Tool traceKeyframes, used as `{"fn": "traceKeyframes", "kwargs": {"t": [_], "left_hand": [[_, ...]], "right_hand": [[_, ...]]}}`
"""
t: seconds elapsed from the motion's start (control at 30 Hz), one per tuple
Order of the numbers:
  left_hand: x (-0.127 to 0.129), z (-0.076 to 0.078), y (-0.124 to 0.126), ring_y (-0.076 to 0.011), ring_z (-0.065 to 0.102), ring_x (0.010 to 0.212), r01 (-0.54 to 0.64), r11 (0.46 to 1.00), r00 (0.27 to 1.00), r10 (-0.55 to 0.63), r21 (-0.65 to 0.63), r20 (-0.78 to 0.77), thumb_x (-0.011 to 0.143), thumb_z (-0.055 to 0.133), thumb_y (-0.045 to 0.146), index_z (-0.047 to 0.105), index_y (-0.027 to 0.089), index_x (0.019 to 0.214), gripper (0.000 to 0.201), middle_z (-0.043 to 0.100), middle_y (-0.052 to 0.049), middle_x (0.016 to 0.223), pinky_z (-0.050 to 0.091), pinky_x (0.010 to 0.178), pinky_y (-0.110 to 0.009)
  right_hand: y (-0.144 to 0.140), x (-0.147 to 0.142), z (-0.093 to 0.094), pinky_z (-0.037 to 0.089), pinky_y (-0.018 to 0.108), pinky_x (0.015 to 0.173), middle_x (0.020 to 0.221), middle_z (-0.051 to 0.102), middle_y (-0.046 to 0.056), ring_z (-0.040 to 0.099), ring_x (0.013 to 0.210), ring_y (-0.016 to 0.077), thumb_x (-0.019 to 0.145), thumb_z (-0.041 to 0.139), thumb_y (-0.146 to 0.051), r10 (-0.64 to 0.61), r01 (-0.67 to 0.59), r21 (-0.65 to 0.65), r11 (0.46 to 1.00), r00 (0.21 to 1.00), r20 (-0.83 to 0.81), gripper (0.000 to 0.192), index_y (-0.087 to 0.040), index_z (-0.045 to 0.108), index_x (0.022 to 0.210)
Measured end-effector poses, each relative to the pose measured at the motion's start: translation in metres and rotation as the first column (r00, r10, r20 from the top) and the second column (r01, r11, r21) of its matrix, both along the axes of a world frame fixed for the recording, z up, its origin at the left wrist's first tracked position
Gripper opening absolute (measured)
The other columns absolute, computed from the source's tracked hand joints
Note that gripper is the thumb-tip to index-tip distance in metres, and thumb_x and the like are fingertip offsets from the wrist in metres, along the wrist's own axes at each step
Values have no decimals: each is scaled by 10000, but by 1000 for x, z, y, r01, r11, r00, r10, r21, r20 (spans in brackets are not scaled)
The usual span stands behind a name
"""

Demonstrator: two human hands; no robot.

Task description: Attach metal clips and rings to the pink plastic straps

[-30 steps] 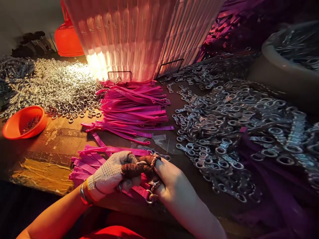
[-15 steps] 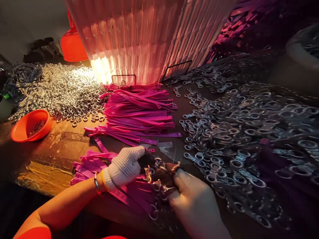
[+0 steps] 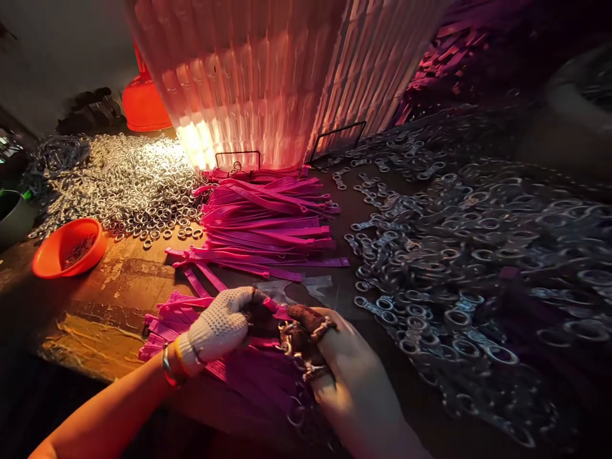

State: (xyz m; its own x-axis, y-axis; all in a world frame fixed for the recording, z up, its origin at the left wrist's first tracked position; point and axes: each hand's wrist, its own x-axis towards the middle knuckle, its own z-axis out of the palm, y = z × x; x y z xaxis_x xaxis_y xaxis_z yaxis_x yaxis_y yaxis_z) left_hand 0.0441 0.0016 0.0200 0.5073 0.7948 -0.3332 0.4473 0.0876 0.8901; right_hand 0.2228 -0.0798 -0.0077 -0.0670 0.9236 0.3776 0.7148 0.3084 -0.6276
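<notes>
My left hand (image 3: 220,325), in a white dotted glove with dark fingertips, pinches a pink strap (image 3: 276,308) near its end. My right hand (image 3: 342,363) has dark brown covers tied on its fingers. Its fingers curl round several small shiny metal clasps (image 3: 287,338), whose exact shape I cannot make out. The right index fingertip meets the strap's end, so the two hands nearly touch. Below the hands spreads a fan of pink straps (image 3: 176,312), and a larger pile of pink straps (image 3: 268,229) lies just beyond.
Metal rings and chain pieces (image 3: 138,185) heap up at the left. An orange bowl (image 3: 43,255) with small parts stands in front of them. Metal pieces with ringed ends (image 3: 459,255) cover the right. Behind rise a translucent ribbed sheet (image 3: 268,83) and a red lamp (image 3: 146,105).
My right hand has moved left and closer to the left hand, its fingertips now at the strap. My left hand has shifted slightly left. The whole view has moved a little.
</notes>
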Motion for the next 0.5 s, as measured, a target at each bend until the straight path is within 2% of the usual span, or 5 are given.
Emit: {"fn": "traceKeyframes", "kwargs": {"t": [0.07,0.17,0.23,0.4,0.5], "left_hand": [[-13,8,-13,-52,335,386,-82,980,993,97,-184,73,933,485,489,583,147,806,378,473,45,532,247,383,-178],[-26,14,-28,-52,316,382,-129,965,985,151,-227,82,913,478,576,527,161,734,454,429,55,505,208,384,-190],[-31,14,-34,-60,353,436,-99,978,992,111,-184,58,916,479,566,500,164,711,452,444,47,543,237,424,-193],[-44,6,-35,-90,367,605,98,985,994,-90,144,-59,948,479,415,488,148,681,378,491,21,647,265,542,-221],[-52,0,-32,-91,336,611,187,978,982,-184,91,-35,951,464,364,478,151,691,337,462,32,649,265,558,-226]], "right_hand": [[1,-11,5,497,323,790,988,673,92,619,909,226,683,476,-55,59,-57,-31,998,996,65,358,-176,643,975],[2,-29,9,423,310,638,766,639,67,568,697,207,625,509,-54,45,-32,-59,998,969,241,210,-187,611,752],[0,-40,11,357,320,595,713,612,66,515,634,201,595,534,-55,-11,11,0,1000,926,377,176,-193,585,692],[-7,-54,9,257,339,570,657,570,68,424,597,195,584,552,-41,-32,-45,131,990,845,533,172,-204,554,641],[-10,-57,4,254,340,576,657,561,71,412,611,198,698,531,-32,-46,-80,195,978,823,566,171,-198,556,662]]}}
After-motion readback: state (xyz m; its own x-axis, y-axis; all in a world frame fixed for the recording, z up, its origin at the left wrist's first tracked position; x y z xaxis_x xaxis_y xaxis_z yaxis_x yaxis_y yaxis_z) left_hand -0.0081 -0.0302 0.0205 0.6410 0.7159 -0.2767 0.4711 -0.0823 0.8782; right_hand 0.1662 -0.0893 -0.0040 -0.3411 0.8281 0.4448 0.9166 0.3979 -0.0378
